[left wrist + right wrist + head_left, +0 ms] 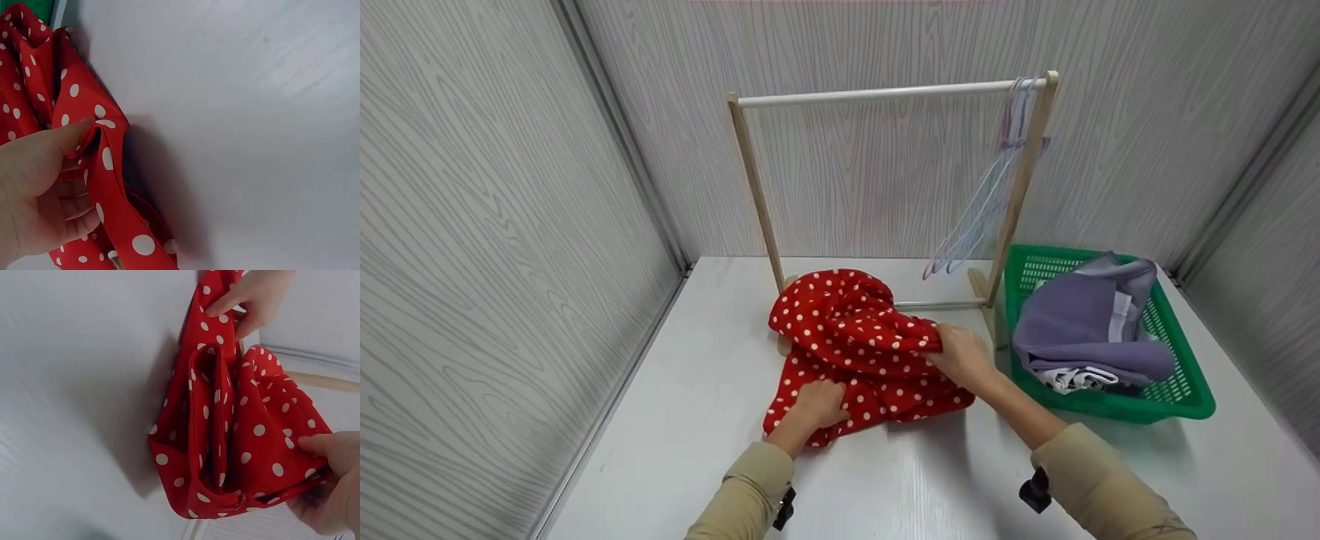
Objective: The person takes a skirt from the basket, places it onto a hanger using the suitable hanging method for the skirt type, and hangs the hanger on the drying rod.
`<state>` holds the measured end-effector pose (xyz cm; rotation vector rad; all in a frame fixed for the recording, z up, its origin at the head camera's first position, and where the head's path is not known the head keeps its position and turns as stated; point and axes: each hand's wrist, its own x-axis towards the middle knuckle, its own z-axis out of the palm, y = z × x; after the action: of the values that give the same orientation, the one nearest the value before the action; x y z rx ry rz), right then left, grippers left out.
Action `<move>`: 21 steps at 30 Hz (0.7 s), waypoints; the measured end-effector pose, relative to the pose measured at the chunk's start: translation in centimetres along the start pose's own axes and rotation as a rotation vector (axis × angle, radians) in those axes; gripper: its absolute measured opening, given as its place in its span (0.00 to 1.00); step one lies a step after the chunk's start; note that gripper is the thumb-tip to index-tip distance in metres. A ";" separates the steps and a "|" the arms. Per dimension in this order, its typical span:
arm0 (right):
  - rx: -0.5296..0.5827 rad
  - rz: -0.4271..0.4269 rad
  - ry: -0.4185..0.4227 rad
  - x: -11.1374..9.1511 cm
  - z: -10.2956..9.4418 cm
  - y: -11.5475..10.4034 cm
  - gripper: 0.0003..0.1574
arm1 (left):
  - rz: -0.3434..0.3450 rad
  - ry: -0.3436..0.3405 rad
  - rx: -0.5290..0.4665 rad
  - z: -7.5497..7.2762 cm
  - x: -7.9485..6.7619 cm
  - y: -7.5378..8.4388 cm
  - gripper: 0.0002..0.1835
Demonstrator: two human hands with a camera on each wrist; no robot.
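Observation:
A red cloth with white polka dots [840, 322] lies bunched and folded on the white table, in front of the rack's left side. Thumb and fingers of my left hand [821, 403] pinch its near edge at the left; the left wrist view shows the thumb pressing a fold of the cloth [112, 163]. Farther right, my right hand [962, 356] grips a raised, gathered part. In the right wrist view the right hand [332, 478] has its thumb on top of the cloth [259, 450], fingers underneath, and layered folds hang open beside it.
Behind the cloth stands a wooden rack with a white top rail [877, 94]. Several pastel hangers [979, 202] hang at its right end. A green basket [1196, 390] at the right holds folded purple fabric [1069, 315] and a black-and-white piece [1080, 379]. Panel walls enclose the table.

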<state>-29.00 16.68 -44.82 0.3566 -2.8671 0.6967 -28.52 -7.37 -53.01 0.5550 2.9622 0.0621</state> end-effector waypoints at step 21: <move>-0.465 -0.660 0.461 3.3 -5.4 -4.6 0.09 | 0.099 0.113 -0.436 1.5 3.0 7.6 0.10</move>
<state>-30.32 14.60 -37.36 0.8686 -2.1719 -0.0177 -28.33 0.83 -54.41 0.6475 2.8854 0.7490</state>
